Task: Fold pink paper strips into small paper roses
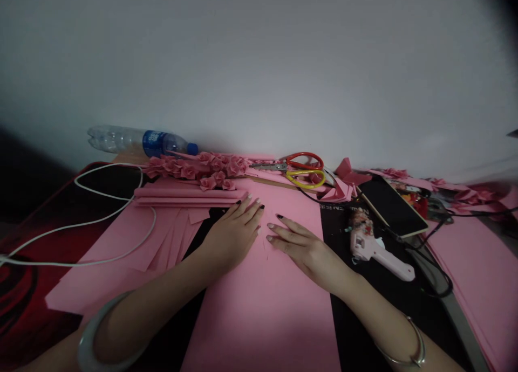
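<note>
A long sheet of pink paper (271,312) lies lengthwise in front of me on the black table surface. My left hand (234,232) rests on its left part, fingers stretched out, fingertips close to the end of some rolled pink paper (186,197). Flat on the same sheet lies my right hand (309,253), its fingers extended toward the left one. Neither hand holds anything. Small dark marks or slits show on the sheet between the two hands. Beyond the sheet's far end are pink paper roses (218,170) and scissors (291,169) with one red and one yellow handle.
A plastic bottle (141,140) lies by the wall. A white cable (101,264) loops over pink sheets (109,248) at left. To the right are a pink glue gun (378,250), a phone (392,205), black cables (443,286) and more pink paper (481,280).
</note>
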Motion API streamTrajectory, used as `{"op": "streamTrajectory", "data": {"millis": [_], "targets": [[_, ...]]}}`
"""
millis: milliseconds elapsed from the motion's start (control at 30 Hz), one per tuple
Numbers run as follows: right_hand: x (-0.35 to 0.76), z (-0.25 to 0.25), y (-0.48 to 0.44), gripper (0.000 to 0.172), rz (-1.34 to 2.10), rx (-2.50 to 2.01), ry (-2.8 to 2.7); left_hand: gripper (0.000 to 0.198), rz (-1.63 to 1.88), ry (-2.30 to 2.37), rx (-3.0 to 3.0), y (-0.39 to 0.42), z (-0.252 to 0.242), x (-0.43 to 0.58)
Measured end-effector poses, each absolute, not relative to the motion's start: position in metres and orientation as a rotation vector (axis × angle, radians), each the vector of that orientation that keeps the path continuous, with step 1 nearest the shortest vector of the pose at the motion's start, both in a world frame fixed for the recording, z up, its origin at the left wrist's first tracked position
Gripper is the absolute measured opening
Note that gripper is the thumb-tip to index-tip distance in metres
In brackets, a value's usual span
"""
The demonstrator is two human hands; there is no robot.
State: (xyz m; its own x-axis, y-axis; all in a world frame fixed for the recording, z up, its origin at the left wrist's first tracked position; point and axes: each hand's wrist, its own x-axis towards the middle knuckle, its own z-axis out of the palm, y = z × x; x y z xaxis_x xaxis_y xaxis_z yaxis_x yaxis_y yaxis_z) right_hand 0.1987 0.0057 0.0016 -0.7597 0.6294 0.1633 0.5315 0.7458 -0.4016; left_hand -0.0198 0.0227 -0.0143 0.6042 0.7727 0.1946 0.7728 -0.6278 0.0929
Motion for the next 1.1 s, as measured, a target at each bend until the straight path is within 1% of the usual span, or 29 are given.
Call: {"op": "streamTrajectory", "data": {"millis": [533, 1100], "targets": [[0.1994, -0.0017, 0.0056, 0.042, 0.468, -0.913, -2.690, 0.042, -0.329, -1.349, -2.835, 0.0239, -0.0162, -0.0198], [0.1975, 0.0014, 0.0051, 0.041, 0.446, -0.932, -2.710, 0.042, -0.291, -1.361, -2.823, 0.0233, -0.0153, -0.0190]]}}
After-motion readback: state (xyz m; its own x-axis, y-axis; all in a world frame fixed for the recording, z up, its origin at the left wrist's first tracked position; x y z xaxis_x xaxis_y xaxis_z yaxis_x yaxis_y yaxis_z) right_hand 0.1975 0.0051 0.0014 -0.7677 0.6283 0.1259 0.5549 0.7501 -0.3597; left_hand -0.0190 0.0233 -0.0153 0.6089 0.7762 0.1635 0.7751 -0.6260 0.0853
